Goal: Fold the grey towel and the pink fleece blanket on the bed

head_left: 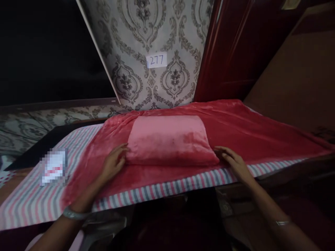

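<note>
A pink-red plush bundle (170,141), shaped like a cushion or a folded blanket, lies flat on a spread red plush blanket (251,136). My left hand (116,160) is at the bundle's left side, fingertips at its edge, thumb and fingers apart. On the opposite side, my right hand (232,160) has its fingers stretched toward the right front corner, close to or touching it. Neither hand is wrapped around anything. Under the red blanket, a striped cloth (167,188) shows along the front edge and at the left.
A blurred-out white item (54,167) rests on the striped cloth at left. Behind stand a large dark screen (49,52), a patterned wall with a paper label (156,60) reading 277, and a dark red door or cabinet (230,45). A brown panel (300,69) rises at right.
</note>
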### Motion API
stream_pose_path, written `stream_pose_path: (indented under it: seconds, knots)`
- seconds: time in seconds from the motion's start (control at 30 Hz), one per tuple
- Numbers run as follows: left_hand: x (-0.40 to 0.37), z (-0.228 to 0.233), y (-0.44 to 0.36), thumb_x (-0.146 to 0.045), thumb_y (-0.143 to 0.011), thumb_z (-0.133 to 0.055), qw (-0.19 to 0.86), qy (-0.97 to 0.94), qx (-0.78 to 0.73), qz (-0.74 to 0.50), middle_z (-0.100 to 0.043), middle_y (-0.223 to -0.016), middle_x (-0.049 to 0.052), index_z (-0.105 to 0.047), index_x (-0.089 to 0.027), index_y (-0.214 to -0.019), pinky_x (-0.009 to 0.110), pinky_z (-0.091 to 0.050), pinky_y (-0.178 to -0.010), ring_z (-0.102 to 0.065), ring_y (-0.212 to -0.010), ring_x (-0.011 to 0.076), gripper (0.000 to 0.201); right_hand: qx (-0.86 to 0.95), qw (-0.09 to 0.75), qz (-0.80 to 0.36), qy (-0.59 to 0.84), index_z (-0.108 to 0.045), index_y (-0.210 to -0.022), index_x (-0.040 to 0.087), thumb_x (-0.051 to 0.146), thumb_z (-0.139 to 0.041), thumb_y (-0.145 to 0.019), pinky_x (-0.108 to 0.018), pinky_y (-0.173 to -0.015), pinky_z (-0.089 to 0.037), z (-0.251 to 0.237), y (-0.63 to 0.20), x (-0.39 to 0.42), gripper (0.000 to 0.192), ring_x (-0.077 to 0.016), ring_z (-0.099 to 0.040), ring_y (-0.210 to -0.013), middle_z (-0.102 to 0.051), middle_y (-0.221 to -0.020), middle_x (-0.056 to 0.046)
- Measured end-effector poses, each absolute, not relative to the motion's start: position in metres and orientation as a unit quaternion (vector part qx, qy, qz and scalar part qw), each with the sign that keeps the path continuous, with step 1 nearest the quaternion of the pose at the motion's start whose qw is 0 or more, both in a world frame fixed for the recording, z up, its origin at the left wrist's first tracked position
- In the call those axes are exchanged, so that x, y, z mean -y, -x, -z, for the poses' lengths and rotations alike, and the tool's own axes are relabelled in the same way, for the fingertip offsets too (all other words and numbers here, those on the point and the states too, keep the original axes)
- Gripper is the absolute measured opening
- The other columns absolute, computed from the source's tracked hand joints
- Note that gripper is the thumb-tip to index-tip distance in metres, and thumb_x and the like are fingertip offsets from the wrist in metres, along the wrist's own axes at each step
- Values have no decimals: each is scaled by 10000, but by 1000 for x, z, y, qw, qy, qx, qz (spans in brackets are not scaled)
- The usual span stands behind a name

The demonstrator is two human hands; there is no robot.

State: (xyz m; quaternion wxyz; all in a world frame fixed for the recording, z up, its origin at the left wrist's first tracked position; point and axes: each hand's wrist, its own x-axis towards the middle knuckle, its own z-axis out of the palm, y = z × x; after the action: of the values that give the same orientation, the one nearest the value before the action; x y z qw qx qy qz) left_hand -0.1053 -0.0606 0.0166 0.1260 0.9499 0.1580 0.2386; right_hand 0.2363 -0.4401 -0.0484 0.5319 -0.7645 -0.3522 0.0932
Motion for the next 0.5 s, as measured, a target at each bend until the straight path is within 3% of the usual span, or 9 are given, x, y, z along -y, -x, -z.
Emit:
stream_pose_path:
  seconds: [0.13,0.23,0.37,0.5]
  knots:
    - [83,-28,74,-417,-931,-511,50,-972,-107,-202,-470,-1540,160,-530,-149,-1416,505,-326,-1188,-418,-1432,310,554,366,463,-23,807,-589,-1355,266,576,-560,-859,-486,-1014,-482,35,-217,426,586,-309,-618,-1120,-672,-1261,-109]
    - [93,-23,58,-351,-902,-562,7,-988,-94,-125,-359,-1613,153,-437,-166,-1510,552,-260,-1203,-317,-1490,340,648,409,412,62,812,-592,-1382,242,552,-574,-879,-512,-1011,-467,33,-204,417,591,-325,-593,-1106,-661,-1236,-134]
    - [88,-18,51,-233,-874,-541,-19,-989,-93,-111,-369,-1604,163,-410,-158,-1535,542,-325,-1162,-351,-1472,350,678,451,362,110,808,-598,-1402,282,438,-613,-883,-495,-926,-502,36,-200,415,542,-308,-584,-1007,-652,-1094,-120]
    - [78,-14,50,-163,-857,-499,-37,-989,-71,-123,-449,-1560,132,-481,-200,-1499,522,-395,-1116,-433,-1421,341,644,456,392,161,783,-712,-1226,324,263,-492,-943,-470,-866,-518,39,-200,419,364,-271,-591,-954,-645,-1003,-94]
